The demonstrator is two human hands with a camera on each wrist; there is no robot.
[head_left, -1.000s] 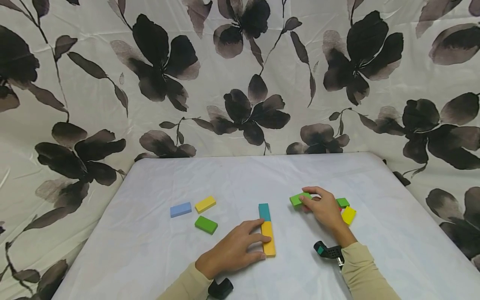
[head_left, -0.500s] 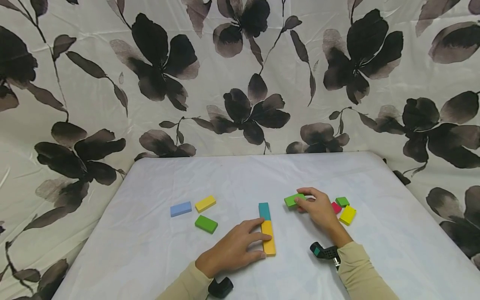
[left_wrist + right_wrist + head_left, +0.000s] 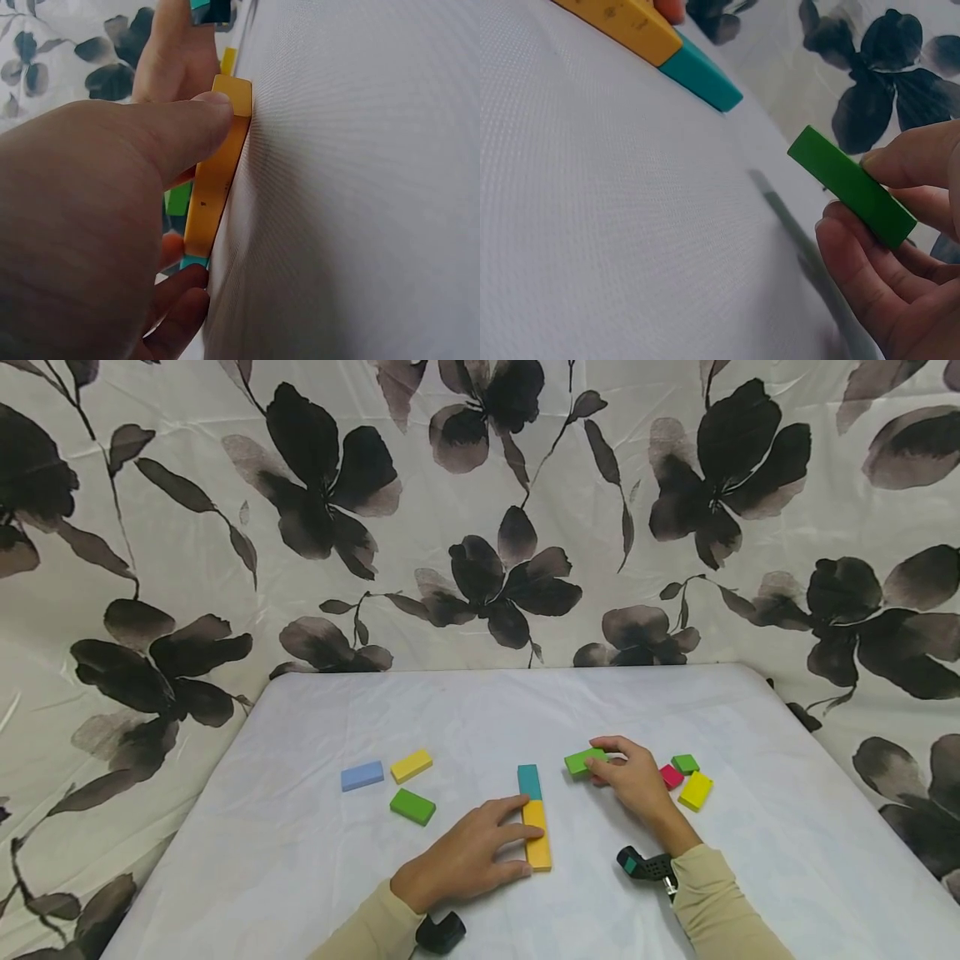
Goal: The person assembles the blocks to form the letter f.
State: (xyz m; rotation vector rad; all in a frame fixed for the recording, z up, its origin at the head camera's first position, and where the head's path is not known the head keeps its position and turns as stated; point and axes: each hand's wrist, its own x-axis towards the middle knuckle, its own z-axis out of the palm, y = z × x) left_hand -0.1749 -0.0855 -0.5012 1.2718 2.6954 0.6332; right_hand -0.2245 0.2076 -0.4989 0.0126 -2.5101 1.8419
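A teal block (image 3: 528,782) and a longer orange block (image 3: 536,852) lie end to end in a straight row on the white table. My left hand (image 3: 468,856) rests at the row's left side. One of its fingers reaches onto the orange top, and in the left wrist view the thumb (image 3: 199,120) lies against the orange block near its end. To the right of the row, my right hand (image 3: 633,777) pinches a green block (image 3: 851,184) between thumb and fingers. That block is raised off the table, its shadow falling on the cloth below.
Left of the row lie a blue block (image 3: 362,777), a yellow block (image 3: 411,766) and a second green block (image 3: 412,807). Beyond the right hand sit a red block (image 3: 672,777), a small green block (image 3: 685,764) and a bright yellow block (image 3: 696,792). Floral cloth (image 3: 480,510) hangs behind the table.
My right hand has carried the green block a short way left, away from the right-hand blocks, uncovering the red one. The left hand stays in place on the row.
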